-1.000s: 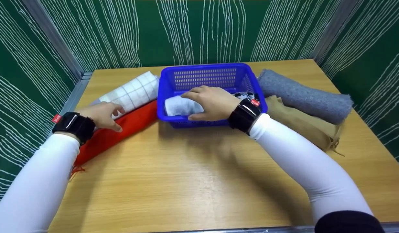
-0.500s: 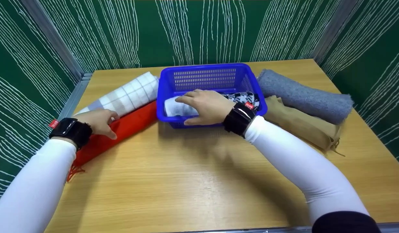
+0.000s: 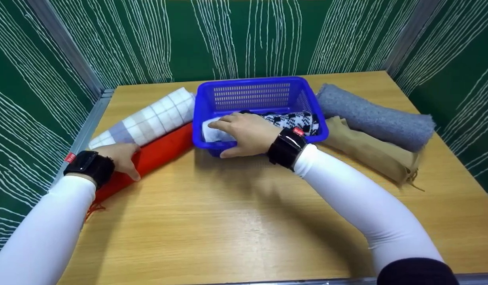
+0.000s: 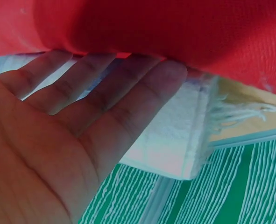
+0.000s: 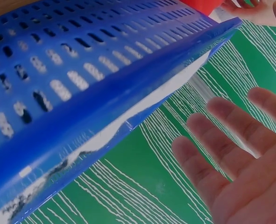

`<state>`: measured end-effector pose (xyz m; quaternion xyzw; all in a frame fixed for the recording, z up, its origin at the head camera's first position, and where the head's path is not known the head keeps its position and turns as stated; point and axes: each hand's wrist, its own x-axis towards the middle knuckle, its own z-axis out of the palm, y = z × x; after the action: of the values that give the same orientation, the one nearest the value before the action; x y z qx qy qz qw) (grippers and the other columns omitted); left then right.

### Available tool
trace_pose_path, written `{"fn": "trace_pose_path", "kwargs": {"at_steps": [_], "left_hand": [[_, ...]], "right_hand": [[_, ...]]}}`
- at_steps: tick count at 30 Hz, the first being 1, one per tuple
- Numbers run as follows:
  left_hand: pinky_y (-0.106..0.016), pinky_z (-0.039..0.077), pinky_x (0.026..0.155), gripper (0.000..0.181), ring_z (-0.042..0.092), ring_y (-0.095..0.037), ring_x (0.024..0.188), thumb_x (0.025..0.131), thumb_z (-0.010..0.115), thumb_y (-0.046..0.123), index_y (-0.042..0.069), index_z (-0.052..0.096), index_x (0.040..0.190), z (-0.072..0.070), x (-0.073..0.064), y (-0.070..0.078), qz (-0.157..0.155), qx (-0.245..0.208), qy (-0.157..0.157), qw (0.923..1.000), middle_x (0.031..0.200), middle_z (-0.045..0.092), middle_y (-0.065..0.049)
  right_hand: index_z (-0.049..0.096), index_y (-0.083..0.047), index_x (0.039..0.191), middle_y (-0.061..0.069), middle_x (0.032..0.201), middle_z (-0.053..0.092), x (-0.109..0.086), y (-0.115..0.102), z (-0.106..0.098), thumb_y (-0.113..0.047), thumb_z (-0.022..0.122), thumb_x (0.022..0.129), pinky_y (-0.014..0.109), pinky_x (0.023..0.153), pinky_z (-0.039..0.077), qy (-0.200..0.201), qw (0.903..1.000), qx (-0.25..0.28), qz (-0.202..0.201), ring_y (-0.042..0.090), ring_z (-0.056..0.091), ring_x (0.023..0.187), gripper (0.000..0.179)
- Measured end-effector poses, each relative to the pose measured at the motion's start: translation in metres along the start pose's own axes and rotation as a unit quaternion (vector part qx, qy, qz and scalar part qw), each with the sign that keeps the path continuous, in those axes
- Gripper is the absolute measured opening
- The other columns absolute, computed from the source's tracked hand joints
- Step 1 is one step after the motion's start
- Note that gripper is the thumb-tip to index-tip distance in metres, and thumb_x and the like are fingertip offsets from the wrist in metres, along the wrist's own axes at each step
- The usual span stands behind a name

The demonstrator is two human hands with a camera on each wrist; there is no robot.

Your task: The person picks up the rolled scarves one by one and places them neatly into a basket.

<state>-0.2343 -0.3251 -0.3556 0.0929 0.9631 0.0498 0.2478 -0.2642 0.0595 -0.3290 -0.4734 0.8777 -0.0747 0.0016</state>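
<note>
My left hand (image 3: 120,156) is over the near part of a rolled red scarf (image 3: 161,152), thumb on its near side. In the left wrist view the fingers (image 4: 123,112) are extended, their tips at the edge of the red scarf, in front of a white checked rolled cloth (image 4: 175,126). My right hand (image 3: 250,133) hovers over the front rim of a blue plastic basket (image 3: 244,82), palm down, holding nothing; its fingers (image 5: 226,126) are apart from the basket wall in the right wrist view. Inside the basket lies a rolled cloth, white at one end (image 3: 212,131) and black-and-white patterned at the other (image 3: 293,120).
Beside the basket on the right lie a grey rolled cloth (image 3: 374,111) and a tan one (image 3: 370,152) with a tied end. The white checked roll (image 3: 149,118) lies behind the red scarf. Green panels with white streaks (image 3: 244,39) enclose the wooden table (image 3: 228,229).
My left hand has come down and slightly towards me onto the red scarf. The right hand has drifted left and nearer me, uncovering more of the patterned cloth.
</note>
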Motion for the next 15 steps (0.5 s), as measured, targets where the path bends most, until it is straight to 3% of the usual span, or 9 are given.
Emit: {"fn": "trace_pose_path", "kwargs": {"at_steps": [8, 15], "left_hand": [[-0.072, 0.042, 0.117, 0.102, 0.049, -0.059, 0.141, 0.078, 0.094, 0.030, -0.014, 0.043, 0.154, 0.007, 0.007, -0.004, -0.020, 0.015, -0.010, 0.9996, 0.152, 0.050, -0.044], [-0.062, 0.054, 0.105, 0.084, 0.064, -0.048, 0.123, 0.068, 0.097, 0.023, -0.006, 0.057, 0.136, 0.020, 0.023, -0.022, -0.019, 0.038, 0.006, 0.9991, 0.131, 0.067, -0.034]], "right_hand": [[0.053, -0.011, 0.160, 0.017, 0.155, 0.062, 0.005, -0.004, 0.004, -0.051, 0.081, 0.095, 0.056, 0.116, 0.051, 0.005, 0.9999, -0.001, -0.009, 0.039, 0.061, 0.139, 0.082], [0.051, -0.012, 0.162, 0.015, 0.155, 0.062, 0.009, -0.008, 0.011, -0.046, 0.080, 0.096, 0.053, 0.118, 0.050, 0.001, 0.9998, -0.004, -0.020, 0.036, 0.060, 0.142, 0.080]]}}
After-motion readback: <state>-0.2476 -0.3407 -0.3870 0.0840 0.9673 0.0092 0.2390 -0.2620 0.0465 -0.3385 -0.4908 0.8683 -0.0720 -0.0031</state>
